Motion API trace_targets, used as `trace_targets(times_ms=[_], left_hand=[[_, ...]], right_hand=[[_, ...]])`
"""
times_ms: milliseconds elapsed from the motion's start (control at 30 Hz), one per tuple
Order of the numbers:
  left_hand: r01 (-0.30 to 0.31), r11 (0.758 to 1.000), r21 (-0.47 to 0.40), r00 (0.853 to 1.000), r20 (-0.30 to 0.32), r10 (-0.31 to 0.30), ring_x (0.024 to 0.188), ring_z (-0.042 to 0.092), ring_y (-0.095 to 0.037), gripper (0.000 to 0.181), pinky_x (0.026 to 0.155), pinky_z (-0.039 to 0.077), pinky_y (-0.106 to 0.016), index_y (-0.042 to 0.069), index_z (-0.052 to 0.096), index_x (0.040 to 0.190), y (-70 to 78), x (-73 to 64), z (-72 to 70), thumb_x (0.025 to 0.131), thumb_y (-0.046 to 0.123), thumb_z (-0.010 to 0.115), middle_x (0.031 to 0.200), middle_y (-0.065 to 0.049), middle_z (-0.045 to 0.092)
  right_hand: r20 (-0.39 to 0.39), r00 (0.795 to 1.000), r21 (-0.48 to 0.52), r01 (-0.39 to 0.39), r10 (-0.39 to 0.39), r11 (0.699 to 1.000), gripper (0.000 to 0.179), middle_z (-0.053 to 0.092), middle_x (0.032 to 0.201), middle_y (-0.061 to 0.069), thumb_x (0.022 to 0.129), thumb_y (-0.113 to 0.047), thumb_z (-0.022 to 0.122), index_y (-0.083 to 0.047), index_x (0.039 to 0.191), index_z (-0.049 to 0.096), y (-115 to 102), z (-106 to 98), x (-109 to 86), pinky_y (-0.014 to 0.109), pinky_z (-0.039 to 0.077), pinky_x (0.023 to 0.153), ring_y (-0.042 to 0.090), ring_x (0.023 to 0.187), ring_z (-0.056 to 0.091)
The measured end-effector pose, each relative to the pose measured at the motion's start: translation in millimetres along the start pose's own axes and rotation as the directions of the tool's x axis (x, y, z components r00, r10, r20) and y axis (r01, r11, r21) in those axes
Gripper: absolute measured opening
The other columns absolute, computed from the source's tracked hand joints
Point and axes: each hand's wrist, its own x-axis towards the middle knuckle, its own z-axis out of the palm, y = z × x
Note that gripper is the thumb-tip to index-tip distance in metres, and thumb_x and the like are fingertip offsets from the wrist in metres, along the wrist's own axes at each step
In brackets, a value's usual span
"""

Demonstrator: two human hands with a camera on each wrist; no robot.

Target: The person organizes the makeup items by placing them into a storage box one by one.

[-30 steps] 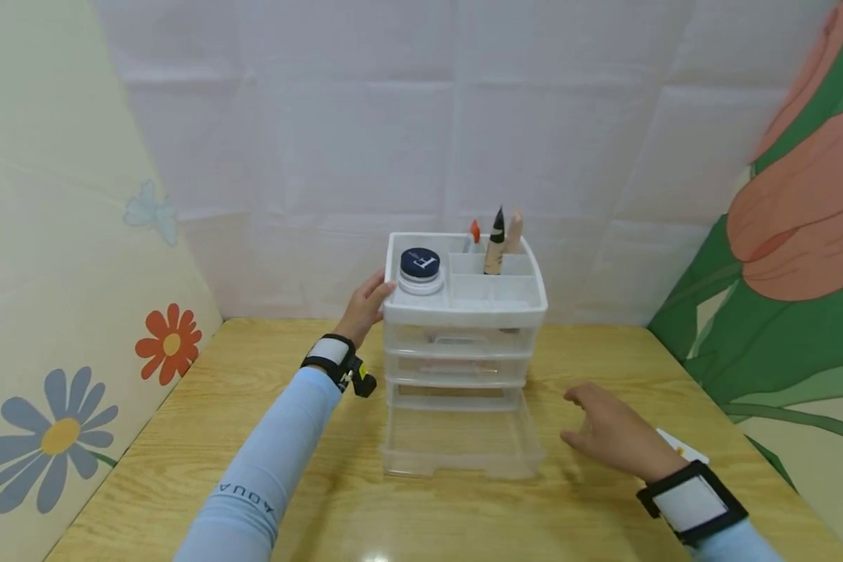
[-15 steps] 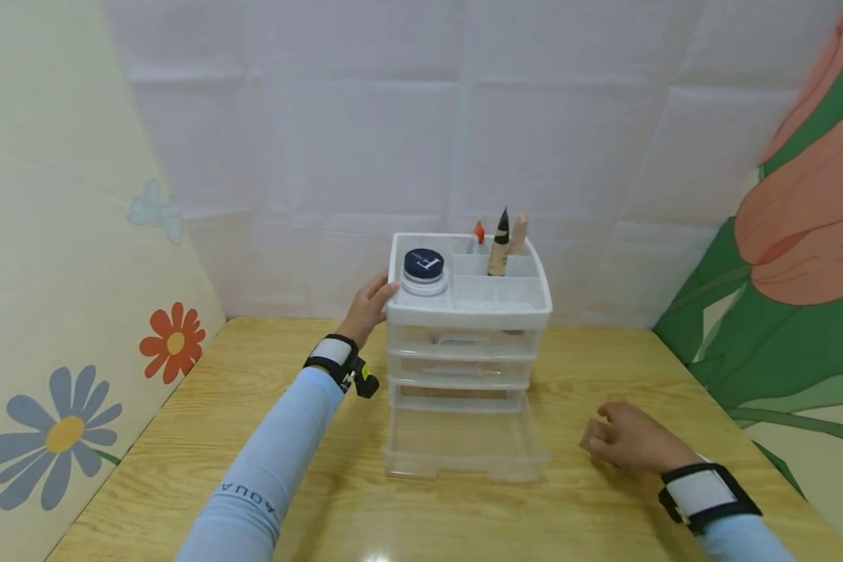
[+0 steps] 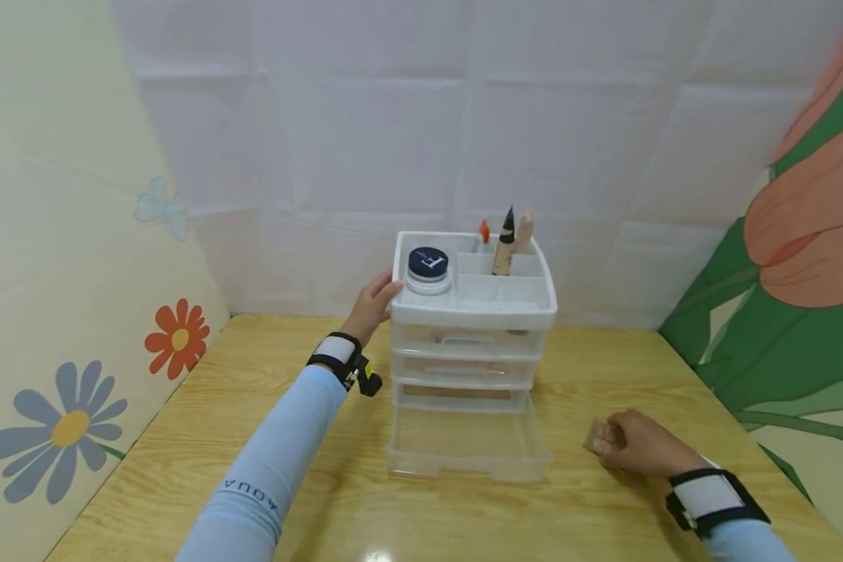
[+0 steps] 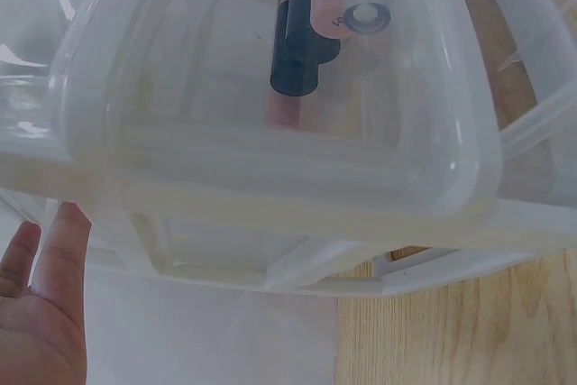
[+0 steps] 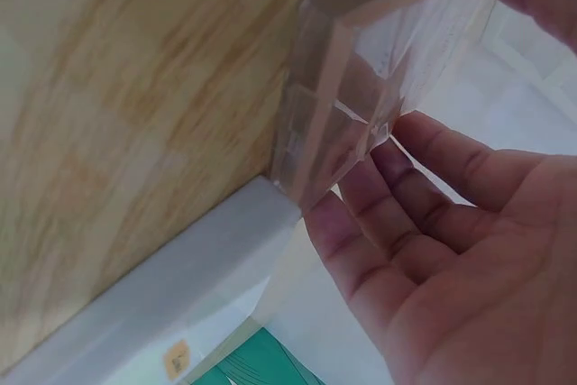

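A white-framed drawer organizer [image 3: 474, 320] with clear drawers stands mid-table, its bottom drawer [image 3: 467, 439] pulled out. My left hand [image 3: 370, 307] rests against the organizer's left side, thumb at the top rim; in the left wrist view its fingers [image 4: 61, 254] look straight. Off to the right, my right hand [image 3: 648, 448] pinches a small, flat clear plastic case [image 5: 315, 101] with pinkish-brown tones, held on edge close over the table. A white box [image 5: 212, 250] with an orange mark lies beside the case in the right wrist view; my hand mostly hides it in the head view.
On the organizer's top sit a dark-lidded round jar [image 3: 428, 264], a beige tube with a black pointed cap [image 3: 504, 248] and an orange-tipped item [image 3: 484, 232]. Dark and pink tubes [image 4: 296, 38] show through the plastic. A white cloth [image 3: 337, 156] hangs behind the wooden table [image 3: 267, 437].
My right hand has shifted right and slightly down, its fingers closing from a loose spread to a pinch on the clear case. The left hand stays at the organizer; the view has shifted slightly.
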Motion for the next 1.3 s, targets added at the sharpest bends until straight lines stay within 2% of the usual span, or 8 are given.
trace_targets(times_ms=[133, 300, 533, 633, 767, 933, 1100, 1300], left_hand=[[-0.007, 1.0, 0.001, 1.0, 0.008, 0.007, 0.134, 0.039, -0.036, 0.058, 0.106, 0.039, -0.048, 0.004, 0.027, 0.152, 0.4, -0.2, 1.1, 0.1, 0.023, 0.044, 0.153, -0.019, 0.031], [-0.003, 1.0, -0.002, 1.0, -0.002, 0.003, 0.134, 0.039, -0.036, 0.059, 0.105, 0.04, -0.048, 0.004, 0.027, 0.153, -2.2, 1.6, 0.8, 0.1, 0.023, 0.044, 0.153, -0.019, 0.032], [-0.006, 1.0, -0.023, 0.999, -0.034, 0.005, 0.131, 0.042, -0.034, 0.055, 0.105, 0.04, -0.048, 0.009, 0.032, 0.152, -28.2, 18.1, -3.5, 0.101, 0.025, 0.045, 0.151, -0.015, 0.036], [-0.012, 1.0, -0.02, 0.999, -0.043, 0.011, 0.13, 0.043, -0.034, 0.056, 0.104, 0.042, -0.047, 0.009, 0.033, 0.152, -31.8, 19.6, -3.1, 0.1, 0.025, 0.046, 0.152, -0.015, 0.036], [-0.023, 1.0, -0.01, 0.999, -0.048, 0.023, 0.13, 0.044, -0.034, 0.058, 0.103, 0.042, -0.047, 0.009, 0.033, 0.152, -33.3, 19.9, -3.0, 0.098, 0.027, 0.047, 0.152, -0.015, 0.036], [-0.021, 1.0, -0.003, 0.999, -0.045, 0.021, 0.131, 0.042, -0.033, 0.059, 0.104, 0.042, -0.047, 0.009, 0.033, 0.152, -32.0, 20.0, -3.0, 0.098, 0.028, 0.047, 0.152, -0.014, 0.035], [-0.025, 1.0, -0.001, 0.999, -0.04, 0.025, 0.131, 0.043, -0.032, 0.058, 0.103, 0.042, -0.047, 0.009, 0.033, 0.152, -30.8, 19.8, -3.1, 0.098, 0.028, 0.047, 0.152, -0.014, 0.036], [-0.029, 1.0, 0.006, 0.998, -0.049, 0.03, 0.13, 0.044, -0.033, 0.058, 0.103, 0.043, -0.048, 0.009, 0.033, 0.152, -29.6, 18.3, -3.8, 0.098, 0.028, 0.047, 0.151, -0.015, 0.036]], right_hand=[[-0.002, 1.0, -0.024, -0.004, 0.004, 1.0, 0.04, 0.052, 0.087, 0.006, 0.079, -0.024, 0.079, 0.006, 0.099, 0.061, -1, -1, -1.6, 0.035, 0.043, 0.063, 0.02, 0.077, 0.049], [0.006, 1.0, -0.019, -0.015, 0.015, 1.0, 0.031, 0.053, 0.079, 0.004, 0.079, -0.022, 0.078, 0.002, 0.09, 0.062, -2, 0, 1.4, 0.035, 0.043, 0.061, 0.019, 0.072, 0.049], [-0.003, 1.0, 0.026, -0.013, 0.014, 1.0, 0.023, 0.054, 0.072, 0.003, 0.078, -0.018, 0.077, -0.001, 0.083, 0.062, -2, 3, -0.1, 0.034, 0.043, 0.058, 0.018, 0.067, 0.049], [0.005, 1.0, 0.051, 0.001, -0.002, 0.999, 0.021, 0.052, 0.068, 0.002, 0.08, -0.017, 0.076, -0.004, 0.079, 0.06, -4, 4, -3.0, 0.032, 0.042, 0.056, 0.018, 0.064, 0.048], [0.01, 1.0, 0.065, 0.028, -0.029, 0.998, 0.027, 0.048, 0.066, 0.002, 0.083, -0.022, 0.075, -0.006, 0.075, 0.056, -11, 2, -6.2, 0.031, 0.038, 0.053, 0.017, 0.06, 0.045], [-0.035, 0.998, 0.011, 0.047, -0.046, 0.999, 0.032, 0.041, 0.063, 0.0, 0.083, -0.025, 0.076, -0.008, 0.071, 0.051, -26, -3, -8.0, 0.029, 0.032, 0.051, 0.015, 0.057, 0.041], [-0.061, 0.996, -0.072, 0.053, -0.058, 0.996, 0.029, 0.042, 0.065, 0.0, 0.082, -0.027, 0.076, -0.007, 0.075, 0.055, -42, -15, -8.1, 0.03, 0.031, 0.051, 0.016, 0.059, 0.041], [-0.083, 0.982, -0.172, 0.154, -0.17, 0.973, 0.026, 0.048, 0.074, 0.001, 0.077, -0.024, 0.078, -0.007, 0.081, 0.059, -66, -35, -10.2, 0.03, 0.035, 0.054, 0.015, 0.065, 0.042]])
